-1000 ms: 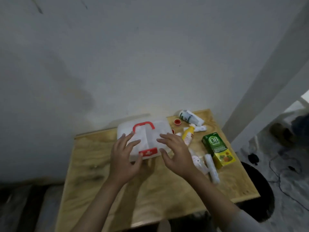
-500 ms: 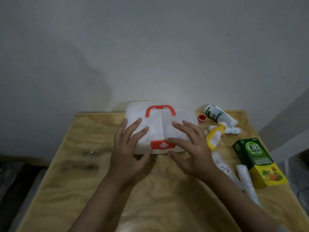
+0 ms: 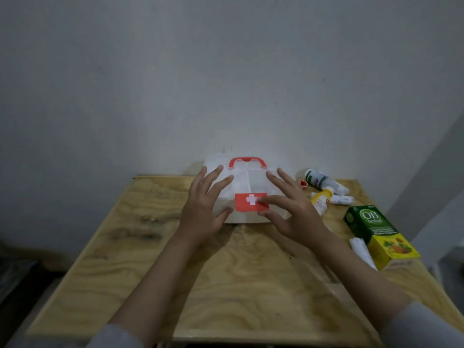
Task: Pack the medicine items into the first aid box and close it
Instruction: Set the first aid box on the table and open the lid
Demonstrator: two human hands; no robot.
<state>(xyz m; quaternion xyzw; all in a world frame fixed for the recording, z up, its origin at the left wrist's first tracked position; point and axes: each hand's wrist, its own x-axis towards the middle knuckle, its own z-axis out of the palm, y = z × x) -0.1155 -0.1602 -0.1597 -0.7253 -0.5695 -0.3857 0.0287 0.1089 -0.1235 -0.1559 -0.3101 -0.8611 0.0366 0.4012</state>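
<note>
A white first aid box (image 3: 247, 183) with a red handle and a red cross latch stands closed at the back of the wooden table (image 3: 155, 259). My left hand (image 3: 204, 209) rests with spread fingers on the box's left side. My right hand (image 3: 292, 212) lies on its right side, a fingertip touching the red latch (image 3: 247, 202). To the right lie a white and green bottle (image 3: 319, 180), a yellow bottle (image 3: 322, 200), a small white tube (image 3: 342, 199), a green and yellow carton (image 3: 376, 232) and a white roll (image 3: 361, 251).
A small red cap (image 3: 303, 183) lies by the white and green bottle. A grey wall rises right behind the table. The table's right edge runs just past the carton, with a floor gap beyond it.
The view has shifted so the box sits centred. Both hands stay on the box; its front with the red latch now faces me more upright.
</note>
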